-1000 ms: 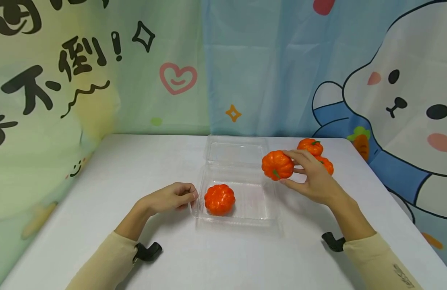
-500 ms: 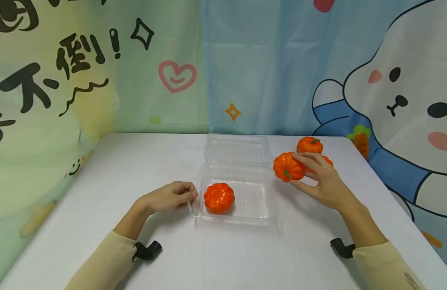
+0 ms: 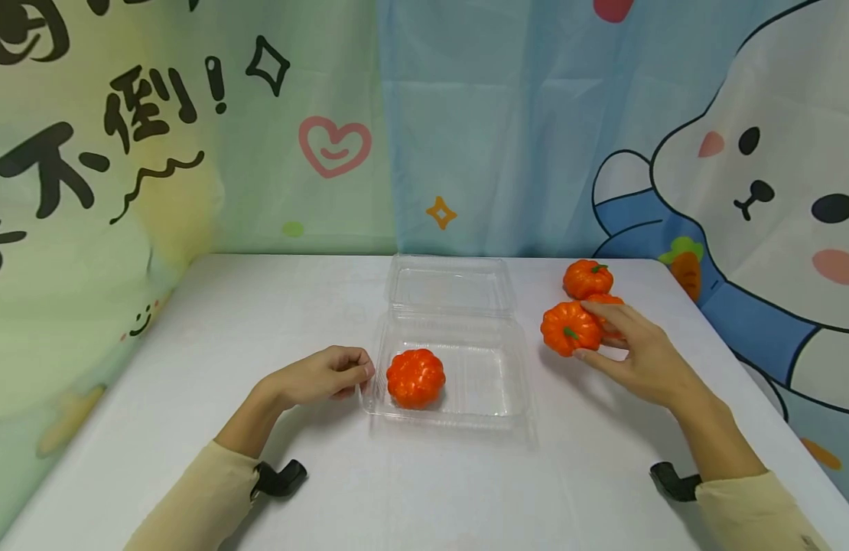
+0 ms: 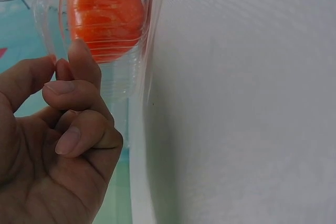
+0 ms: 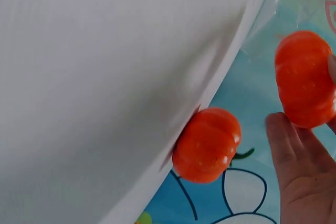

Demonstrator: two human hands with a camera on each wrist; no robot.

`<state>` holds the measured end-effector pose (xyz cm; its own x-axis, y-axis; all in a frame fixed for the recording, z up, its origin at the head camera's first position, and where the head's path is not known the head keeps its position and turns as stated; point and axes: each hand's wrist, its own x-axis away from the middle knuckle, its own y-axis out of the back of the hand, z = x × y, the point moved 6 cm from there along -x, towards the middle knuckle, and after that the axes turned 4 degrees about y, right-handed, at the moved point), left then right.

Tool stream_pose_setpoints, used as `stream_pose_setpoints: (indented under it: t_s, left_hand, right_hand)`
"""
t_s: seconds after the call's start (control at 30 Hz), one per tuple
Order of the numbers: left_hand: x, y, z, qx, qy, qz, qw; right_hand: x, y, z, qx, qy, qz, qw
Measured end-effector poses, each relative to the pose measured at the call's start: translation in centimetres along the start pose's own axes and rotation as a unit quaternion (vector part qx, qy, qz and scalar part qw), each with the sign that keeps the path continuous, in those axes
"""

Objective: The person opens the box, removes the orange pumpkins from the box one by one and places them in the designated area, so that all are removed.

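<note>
My right hand (image 3: 638, 352) holds an orange toy pumpkin (image 3: 570, 329) with a green stem between thumb and fingers, right of the container. In the right wrist view the held pumpkin (image 5: 304, 80) appears above the fingers. My left hand (image 3: 328, 375) pinches the left rim of a clear plastic clamshell container (image 3: 483, 383), whose lid (image 3: 452, 287) lies folded back. A redder pumpkin (image 3: 416, 379) sits inside, in the left part of the base. Through the clear wall, the left wrist view shows this pumpkin (image 4: 105, 17) just beyond the left fingertips.
At the table's back right stands another pumpkin (image 3: 587, 279). A further pumpkin (image 3: 606, 298) is partly hidden behind the right hand and the held one. The white table (image 3: 438, 490) ends at a printed cloth backdrop (image 3: 466, 130).
The right hand has carried its pumpkin to the right and slightly down, away from the container and in front of the other pumpkins. The left hand stays at the rim.
</note>
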<state>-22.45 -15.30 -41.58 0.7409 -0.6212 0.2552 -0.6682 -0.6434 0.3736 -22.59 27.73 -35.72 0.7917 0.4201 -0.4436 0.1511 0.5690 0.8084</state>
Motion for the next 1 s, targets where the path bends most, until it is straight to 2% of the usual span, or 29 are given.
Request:
stream_pose_setpoints:
  t_s: [0.33,0.53,0.77,1.0]
  left_hand:
    - [0.0,0.0,0.1,-0.001,-0.005,0.003,1.0000]
    - [-0.1,0.0,0.1,0.002,-0.006,0.003,1.0000]
    - [0.0,0.0,0.0,-0.002,-0.002,0.001,1.0000]
    - [0.0,0.0,-0.2,-0.005,-0.003,-0.001,1.0000]
  right_hand:
    - [1.3,0.5,-1.8,0.011,-0.076,0.071,0.995]
    - [1.6,1.0,-2.6,0.002,-0.092,0.077,0.993]
    - [2.4,1.2,-3.4,0.010,-0.123,0.109,0.986]
    - [3.0,1.4,-4.2,0.020,-0.134,0.127,0.983]
